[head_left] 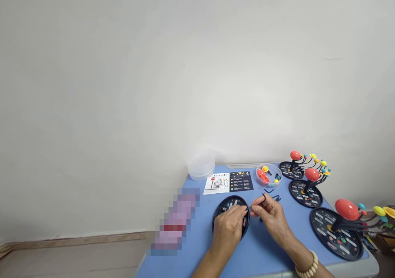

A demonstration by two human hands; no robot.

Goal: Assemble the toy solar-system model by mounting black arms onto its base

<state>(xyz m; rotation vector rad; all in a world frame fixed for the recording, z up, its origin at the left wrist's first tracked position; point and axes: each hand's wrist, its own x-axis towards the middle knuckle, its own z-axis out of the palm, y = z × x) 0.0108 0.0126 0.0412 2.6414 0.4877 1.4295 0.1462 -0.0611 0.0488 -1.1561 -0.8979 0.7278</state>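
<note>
My left hand [228, 225] is closed, its fingertips pinching a small dark piece over the right side of a round black base [232, 201] printed with planet labels. Close beside it, my right hand [274, 219] is also closed, holding a thin black curved rod [264, 196]. One end of the rod shows above the fingers, and the fingertips of both hands nearly meet. Whether both hands grip the same rod is hard to tell. On the blue table [197, 224], several loose black rods [277, 198] lie just behind my right hand.
Three finished-looking solar system models with red balls [295, 155] [312, 174] [347, 209] stand along the right side. A clear round tray [268, 185] holds red and yellow parts. A printed instruction sheet [217, 183] lies left of it, near a translucent tub [201, 167].
</note>
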